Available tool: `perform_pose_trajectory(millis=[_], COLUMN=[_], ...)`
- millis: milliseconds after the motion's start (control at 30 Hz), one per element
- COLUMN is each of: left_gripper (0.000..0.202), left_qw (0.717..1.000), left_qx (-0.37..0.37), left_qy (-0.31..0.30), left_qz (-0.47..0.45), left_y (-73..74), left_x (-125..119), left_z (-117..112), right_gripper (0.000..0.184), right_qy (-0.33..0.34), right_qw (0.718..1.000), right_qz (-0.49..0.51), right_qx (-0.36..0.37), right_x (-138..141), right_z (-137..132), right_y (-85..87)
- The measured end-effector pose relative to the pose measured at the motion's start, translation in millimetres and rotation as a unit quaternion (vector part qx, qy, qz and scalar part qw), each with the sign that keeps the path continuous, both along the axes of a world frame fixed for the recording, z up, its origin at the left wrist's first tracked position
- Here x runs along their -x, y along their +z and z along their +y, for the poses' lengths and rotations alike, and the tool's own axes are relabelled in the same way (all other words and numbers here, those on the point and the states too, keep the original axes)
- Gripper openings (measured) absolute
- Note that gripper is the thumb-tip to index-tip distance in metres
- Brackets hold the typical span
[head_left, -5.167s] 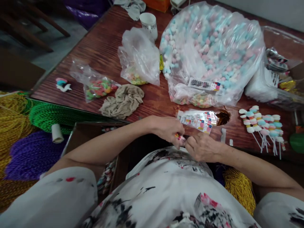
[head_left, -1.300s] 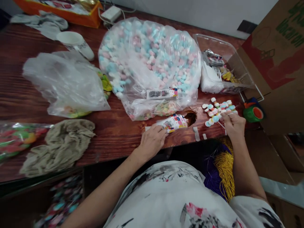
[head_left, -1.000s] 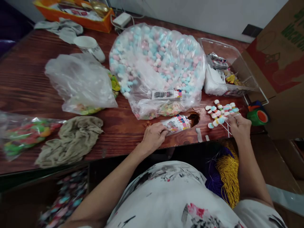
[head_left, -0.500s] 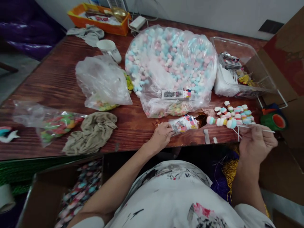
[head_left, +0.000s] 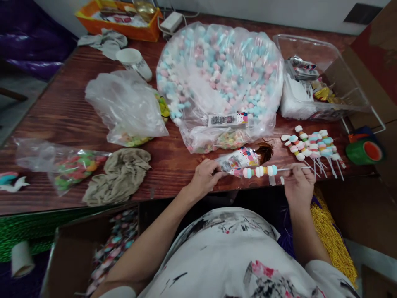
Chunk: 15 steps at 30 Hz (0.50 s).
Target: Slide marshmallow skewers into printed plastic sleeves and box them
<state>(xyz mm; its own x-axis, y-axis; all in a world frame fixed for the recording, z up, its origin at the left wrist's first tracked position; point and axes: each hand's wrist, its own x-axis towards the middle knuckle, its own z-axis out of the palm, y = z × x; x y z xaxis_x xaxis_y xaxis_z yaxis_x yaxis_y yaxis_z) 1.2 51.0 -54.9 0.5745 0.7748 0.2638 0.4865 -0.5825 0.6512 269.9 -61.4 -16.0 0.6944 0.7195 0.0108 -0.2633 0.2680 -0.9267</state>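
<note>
The right hand (head_left: 299, 184) has its thumb and fingers closed on the bare white end of a sweet stick (head_left: 262, 171). The stick is nearly flat, just over the front edge of the desk (head_left: 173, 169), with its sweets pointing left. The left hand (head_left: 204, 180) is at the left end of the wrappers (head_left: 238, 159), with thumb and fingers close together – I can't tell if they pinch just one wrapper or more. The tip of the stick is right by that end too, but it is too blurry to say if it is inside.

The step looks like putting the sweets into a wrapper. To do it well, hold just one wrapper and make its mouth nice and wide. Keep the stick straight in line with it and push slowly by the white end. The sweets look soft, so a hard shove could squash them or make them slide down – and the thin wrapper could crumple or rip. If a sweet gets stuck, it should help to back up a little and turn the stick.

Keep the right elbow away from the pile (head_left: 313, 145) near the front edge, on the desk's right side, so nothing gets knocked off.
</note>
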Motion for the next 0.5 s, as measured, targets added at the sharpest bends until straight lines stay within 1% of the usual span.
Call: perform_pose_trajectory(millis=[133, 200, 267, 333, 400, 500], left_gripper=[0.019, 0.018, 0.019, 0.021, 0.020, 0.019], left_qw=[1.000, 0.999, 0.998, 0.996, 0.993, 0.988], left_qx=[0.018, 0.011, -0.002, -0.021, -0.040, -0.063], left_qy=[-0.015, -0.035, -0.060, -0.084, -0.104, -0.134], left_qz=[-0.005, -0.001, 0.011, 0.025, 0.037, 0.048], left_y=[2.5, 2.9, 2.4, 1.5, 1.1, 1.7], left_x=[1.2, 1.4, 1.5, 1.5, 1.3, 1.5], left_z=[4.4, 5.8, 6.7, 7.2, 7.4, 8.2], right_gripper=[0.011, 0.012, 0.012, 0.009, 0.008, 0.010], right_qy=[0.030, 0.035, 0.034, 0.029, 0.031, 0.072], right_qw=[1.000, 0.999, 0.999, 0.997, 0.989, 0.967], right_qz=[-0.001, -0.015, -0.037, -0.077, -0.143, -0.241], right_qx=[0.002, -0.001, -0.003, -0.008, -0.014, -0.030], right_x=[6.4, 8.0, 8.8, 9.1, 9.3, 9.7], right_z=[3.0, 6.5, 10.5, 14.0, 15.9, 15.9], right_y=[-11.6, -13.1, -10.9, -6.1, -0.3, 6.2])
